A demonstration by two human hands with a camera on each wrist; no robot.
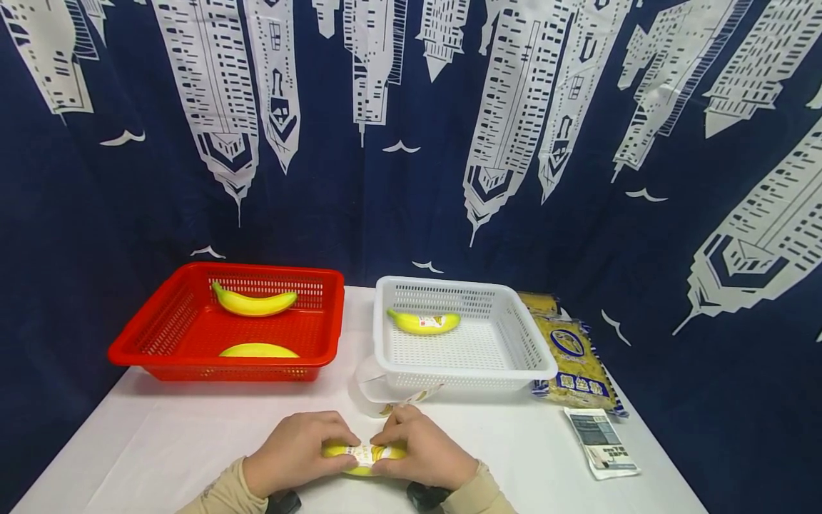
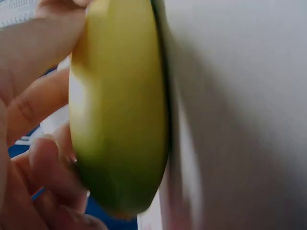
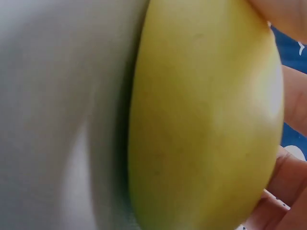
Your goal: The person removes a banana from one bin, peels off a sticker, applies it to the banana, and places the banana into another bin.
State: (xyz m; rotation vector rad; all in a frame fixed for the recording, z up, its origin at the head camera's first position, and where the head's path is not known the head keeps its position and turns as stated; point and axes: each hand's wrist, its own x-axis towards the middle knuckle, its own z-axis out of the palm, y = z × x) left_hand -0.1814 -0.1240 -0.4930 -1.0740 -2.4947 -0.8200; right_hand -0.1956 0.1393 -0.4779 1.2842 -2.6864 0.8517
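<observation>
Near the front of the table, a yellow banana (image 1: 364,469) lies crosswise with a printed label (image 1: 363,452) on its upper side. My left hand (image 1: 302,450) grips its left part, thumb in front and fingers behind. From the other side my right hand (image 1: 427,450) holds the right part, its thumb and fingertips at the label's edge. The left wrist view shows a greenish tip on the banana (image 2: 120,96); its plain yellow side (image 3: 201,110) fills the right wrist view. Just behind the hands stands a roll of clear backing tape (image 1: 364,400), its loose end carrying printed labels.
A red basket (image 1: 225,373) at the back left holds two bananas without visible labels. In the white basket (image 1: 462,377) to its right lies one labelled banana (image 1: 427,323). Yellow packets (image 1: 571,357) and a small white packet (image 1: 602,442) lie along the right side.
</observation>
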